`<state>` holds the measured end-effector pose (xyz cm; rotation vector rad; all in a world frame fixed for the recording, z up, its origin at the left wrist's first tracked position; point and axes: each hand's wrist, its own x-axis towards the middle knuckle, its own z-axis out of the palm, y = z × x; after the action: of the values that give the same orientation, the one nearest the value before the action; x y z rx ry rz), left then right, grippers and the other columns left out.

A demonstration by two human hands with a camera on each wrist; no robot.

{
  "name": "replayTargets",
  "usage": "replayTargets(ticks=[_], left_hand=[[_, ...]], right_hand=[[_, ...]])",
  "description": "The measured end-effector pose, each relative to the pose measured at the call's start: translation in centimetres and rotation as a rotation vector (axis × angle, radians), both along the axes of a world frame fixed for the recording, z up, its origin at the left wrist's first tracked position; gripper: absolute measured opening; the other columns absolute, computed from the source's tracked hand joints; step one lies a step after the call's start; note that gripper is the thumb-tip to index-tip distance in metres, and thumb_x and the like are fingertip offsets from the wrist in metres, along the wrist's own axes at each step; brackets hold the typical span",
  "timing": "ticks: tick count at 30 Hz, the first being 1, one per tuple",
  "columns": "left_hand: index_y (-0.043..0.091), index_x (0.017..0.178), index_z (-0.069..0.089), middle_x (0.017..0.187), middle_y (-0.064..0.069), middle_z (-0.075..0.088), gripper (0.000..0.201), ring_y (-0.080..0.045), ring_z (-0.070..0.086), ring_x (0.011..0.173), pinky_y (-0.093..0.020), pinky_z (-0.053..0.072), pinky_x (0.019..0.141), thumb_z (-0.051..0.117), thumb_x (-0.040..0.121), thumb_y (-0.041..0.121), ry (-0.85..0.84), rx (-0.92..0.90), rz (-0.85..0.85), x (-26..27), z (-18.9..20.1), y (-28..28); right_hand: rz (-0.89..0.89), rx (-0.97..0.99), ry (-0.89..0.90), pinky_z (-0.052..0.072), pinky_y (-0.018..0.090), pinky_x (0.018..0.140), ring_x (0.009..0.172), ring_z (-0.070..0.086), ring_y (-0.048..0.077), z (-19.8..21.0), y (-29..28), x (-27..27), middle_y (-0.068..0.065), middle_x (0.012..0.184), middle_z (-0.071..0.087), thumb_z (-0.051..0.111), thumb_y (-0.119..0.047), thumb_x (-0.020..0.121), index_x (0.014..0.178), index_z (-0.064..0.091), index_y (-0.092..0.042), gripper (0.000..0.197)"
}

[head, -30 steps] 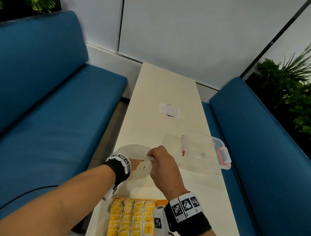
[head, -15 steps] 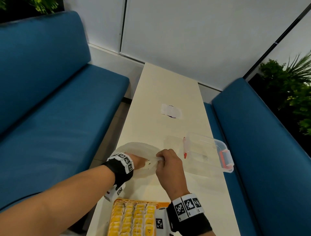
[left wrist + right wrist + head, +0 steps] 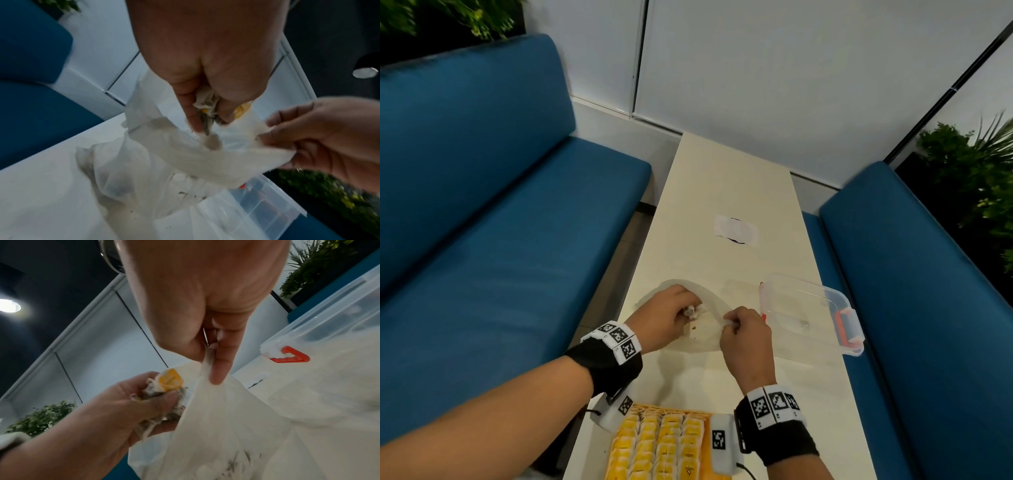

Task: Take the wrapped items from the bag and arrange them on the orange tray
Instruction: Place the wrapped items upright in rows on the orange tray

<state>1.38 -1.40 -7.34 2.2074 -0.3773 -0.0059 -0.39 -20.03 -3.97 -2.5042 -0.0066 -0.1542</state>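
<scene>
A thin white plastic bag (image 3: 705, 334) lies on the cream table, its mouth held up. My right hand (image 3: 736, 323) pinches the bag's rim (image 3: 205, 368) between thumb and fingers. My left hand (image 3: 688, 310) grips a small bunch of wrapped items (image 3: 164, 386), white paper with a yellow tag, at the bag's mouth. The same wrapped items (image 3: 205, 104) show between my curled left fingers in the left wrist view. The orange tray (image 3: 650, 409) sits at the near table edge, filled with rows of yellow wrapped items (image 3: 661, 445).
A clear plastic box (image 3: 811, 315) with red clips stands just right of the bag. A white patch (image 3: 736, 229) lies farther up the table. Blue benches (image 3: 500, 257) flank the narrow table on both sides.
My left hand went into the bag and now holds a bunch of wrapped items at its mouth. The right hand keeps its pinch on the bag rim and has shifted slightly right.
</scene>
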Motion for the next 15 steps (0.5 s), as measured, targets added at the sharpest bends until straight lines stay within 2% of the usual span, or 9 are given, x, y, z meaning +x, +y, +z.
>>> replayTargets(ticks=[3,5,6,8,10,13,15], left_hand=[[0.027,0.098,0.071,0.103,0.010,0.066,0.023,-0.001,0.062,0.088,-0.024,0.053,0.084,0.070,0.090,0.006,0.049,-0.233,0.142,-0.7,-0.1,0.3],[0.026,0.097,0.072,0.097,0.004,0.071,0.017,-0.012,0.069,0.084,-0.035,0.060,0.085,0.077,0.090,0.011,0.188,-0.439,0.220,-1.3,0.6,0.2],[0.022,0.098,0.072,0.095,-0.001,0.073,0.015,-0.018,0.072,0.083,-0.040,0.062,0.085,0.076,0.090,0.010,0.255,-0.548,0.245,-1.6,0.9,0.2],[0.015,0.099,0.072,0.093,-0.010,0.074,0.012,-0.022,0.073,0.084,-0.046,0.063,0.085,0.073,0.092,0.005,0.343,-0.707,0.265,-2.5,1.5,0.2],[0.015,0.099,0.073,0.096,-0.013,0.075,0.011,-0.024,0.072,0.087,-0.048,0.062,0.086,0.072,0.093,0.005,0.394,-0.812,0.274,-3.4,1.9,0.2],[0.016,0.100,0.073,0.100,-0.013,0.075,0.012,-0.027,0.071,0.092,-0.044,0.061,0.085,0.071,0.094,0.006,0.472,-0.950,0.280,-4.7,2.4,0.1],[0.010,0.107,0.070,0.104,-0.016,0.073,0.012,-0.028,0.071,0.093,-0.039,0.062,0.080,0.068,0.096,0.006,0.520,-1.019,0.264,-5.4,2.8,-0.1]], right_hand=[[-0.026,0.026,0.037,0.038,0.017,0.075,0.086,0.054,0.013,-0.9,-0.5,-0.2,0.003,0.099,0.067,0.052,0.000,0.090,0.097,0.068,-0.011,0.021],[-0.029,0.031,0.048,0.040,0.018,0.077,0.088,0.056,0.014,-1.4,-0.9,-0.5,0.002,0.099,0.066,0.053,0.000,0.090,0.098,0.068,-0.011,0.021],[-0.029,0.036,0.057,0.041,0.019,0.078,0.089,0.058,0.016,-1.7,-1.1,-0.7,0.002,0.099,0.065,0.053,0.000,0.089,0.098,0.068,-0.012,0.021],[-0.016,0.039,0.079,0.042,0.020,0.080,0.092,0.061,0.018,-2.1,-1.4,-1.1,0.002,0.100,0.063,0.054,-0.001,0.089,0.100,0.068,-0.013,0.021],[0.017,0.034,0.111,0.041,0.019,0.079,0.090,0.061,0.015,-2.1,-1.8,-1.6,0.001,0.104,0.062,0.056,-0.004,0.089,0.103,0.066,-0.016,0.021],[0.070,0.031,0.173,0.043,0.019,0.075,0.081,0.058,0.003,-1.2,-2.3,-2.6,-0.005,0.113,0.051,0.066,-0.015,0.087,0.114,0.060,-0.024,0.029],[0.070,0.075,0.132,0.043,0.017,0.071,0.086,0.056,-0.001,-0.2,-2.6,-3.7,-0.012,0.118,0.044,0.070,-0.018,0.084,0.118,0.055,-0.030,0.039]])
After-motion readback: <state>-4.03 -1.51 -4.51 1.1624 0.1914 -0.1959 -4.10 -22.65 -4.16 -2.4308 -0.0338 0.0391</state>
